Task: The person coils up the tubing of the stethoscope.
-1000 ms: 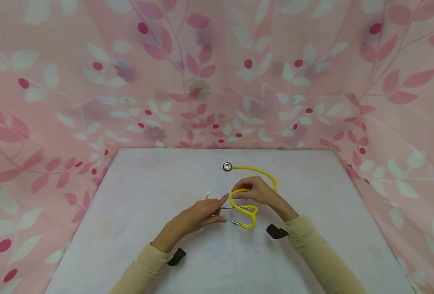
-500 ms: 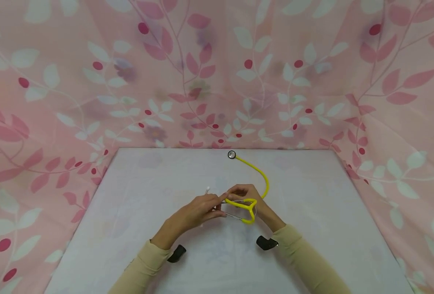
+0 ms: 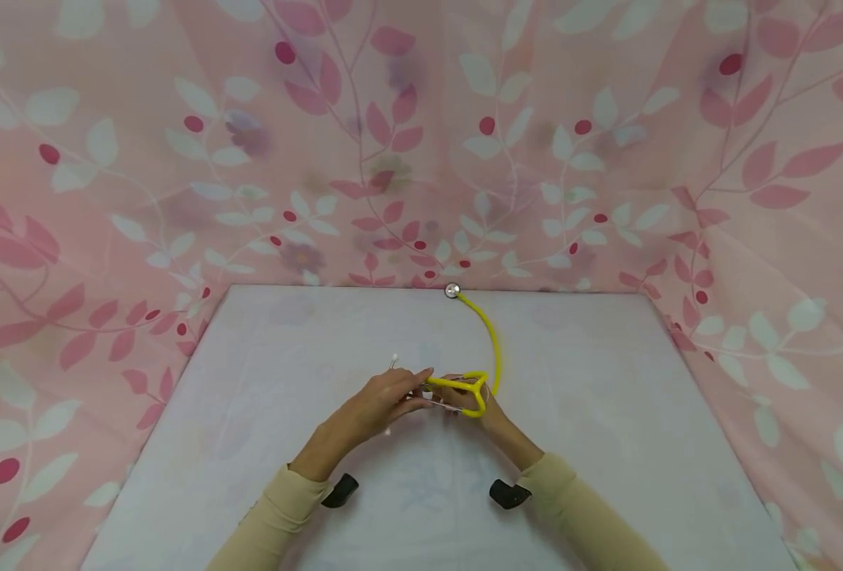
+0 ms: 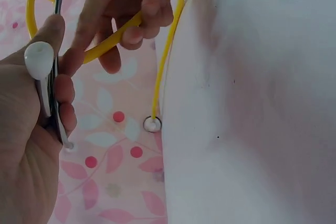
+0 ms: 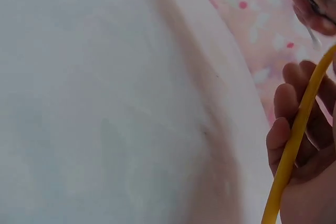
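A yellow stethoscope is between both hands over the middle of the table. My left hand grips its metal ear tubes, and a white ear tip sticks out by the thumb in the left wrist view. My right hand, partly behind the yellow Y-shaped joint, holds the tubing. In the right wrist view the tubing crosses the palm, with the fingers curled beside it. Beyond the hands, the tubing curves to the round chest piece at the table's far edge.
A white cloth covers the table. Pink leaf-patterned fabric hangs behind and at both sides. Dark wrist-worn devices sit below the left cuff and right cuff.
My right hand has moved left and nearer, drawing the tubing towards the left hand. The chest piece has shifted to the far edge. The left hand has barely moved.
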A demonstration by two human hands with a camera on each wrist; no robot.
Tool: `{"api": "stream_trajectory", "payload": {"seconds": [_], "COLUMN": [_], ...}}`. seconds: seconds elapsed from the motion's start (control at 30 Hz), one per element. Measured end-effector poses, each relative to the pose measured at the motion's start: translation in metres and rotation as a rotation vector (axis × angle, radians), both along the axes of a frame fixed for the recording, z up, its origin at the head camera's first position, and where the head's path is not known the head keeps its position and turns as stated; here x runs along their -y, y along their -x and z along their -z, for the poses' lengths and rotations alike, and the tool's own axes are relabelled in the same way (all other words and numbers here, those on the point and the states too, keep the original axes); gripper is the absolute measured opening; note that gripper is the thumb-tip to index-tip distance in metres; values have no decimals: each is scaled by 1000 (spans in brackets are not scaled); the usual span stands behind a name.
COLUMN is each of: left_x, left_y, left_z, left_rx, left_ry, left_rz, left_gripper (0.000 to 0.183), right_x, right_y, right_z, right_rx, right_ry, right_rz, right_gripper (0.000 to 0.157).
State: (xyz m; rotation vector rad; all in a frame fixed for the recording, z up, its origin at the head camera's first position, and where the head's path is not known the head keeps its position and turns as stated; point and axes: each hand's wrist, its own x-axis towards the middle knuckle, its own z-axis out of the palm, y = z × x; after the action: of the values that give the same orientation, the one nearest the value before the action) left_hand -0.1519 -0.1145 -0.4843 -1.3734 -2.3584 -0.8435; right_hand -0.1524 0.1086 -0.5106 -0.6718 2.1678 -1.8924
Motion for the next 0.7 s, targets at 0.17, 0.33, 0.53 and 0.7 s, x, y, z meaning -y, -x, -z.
{"api": "stream_trajectory", "payload": {"seconds": [0.17, 0.33, 0.53, 0.7], "left_x": [5, 12, 16, 18], "left_y": [5, 11, 15, 15], "left_z": [6, 15, 26, 28], "left_rx": [-4, 33, 88, 131], "left_ry": [4, 51, 109, 171], "left_rz": [-85, -135, -138, -155], "left_gripper": [46, 41, 43, 44], "right_x": [1, -6, -16, -19], "right_y": [-12, -30, -49, -57], "right_z": [23, 26, 3, -22], "right_rx": [-150, -499, -714, -872], "right_ry": [-229, -519, -745, -817], "right_rz": [35, 81, 132, 126], "right_gripper": [28, 33, 28, 20]}}
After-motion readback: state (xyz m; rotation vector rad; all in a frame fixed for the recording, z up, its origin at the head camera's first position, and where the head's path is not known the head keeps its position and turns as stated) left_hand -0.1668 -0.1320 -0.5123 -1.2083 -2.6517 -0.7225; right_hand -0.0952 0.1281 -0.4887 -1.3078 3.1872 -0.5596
